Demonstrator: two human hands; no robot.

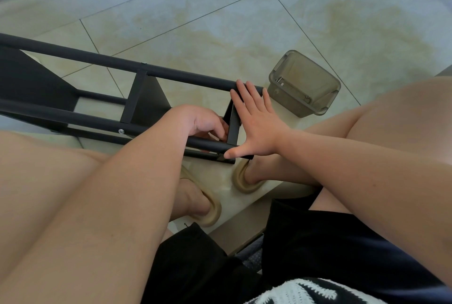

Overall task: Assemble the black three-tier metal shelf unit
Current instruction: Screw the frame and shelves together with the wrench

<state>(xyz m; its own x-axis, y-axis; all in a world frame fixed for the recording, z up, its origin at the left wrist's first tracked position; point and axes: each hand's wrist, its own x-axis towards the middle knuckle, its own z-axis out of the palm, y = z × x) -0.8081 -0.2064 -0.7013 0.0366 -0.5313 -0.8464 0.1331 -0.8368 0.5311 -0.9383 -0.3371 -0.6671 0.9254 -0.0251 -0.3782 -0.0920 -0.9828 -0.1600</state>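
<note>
Two hands work at the end of the black shelf unit (144,100), which lies on its side on the tile floor (220,10).
The right hand (256,120) is flat and open, with straight fingers pressing on the shelf end. The left hand (200,122) curls its fingers behind the near pole (85,118); I cannot tell if it holds anything. A clear box (303,83) sits close by.

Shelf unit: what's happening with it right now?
A seated person has the black shelf unit lying on its side on the tiled floor. The right hand presses flat and open against its near end. The left hand curls in behind the near post; what its grip holds is hidden. A translucent box stands beside it.
</note>
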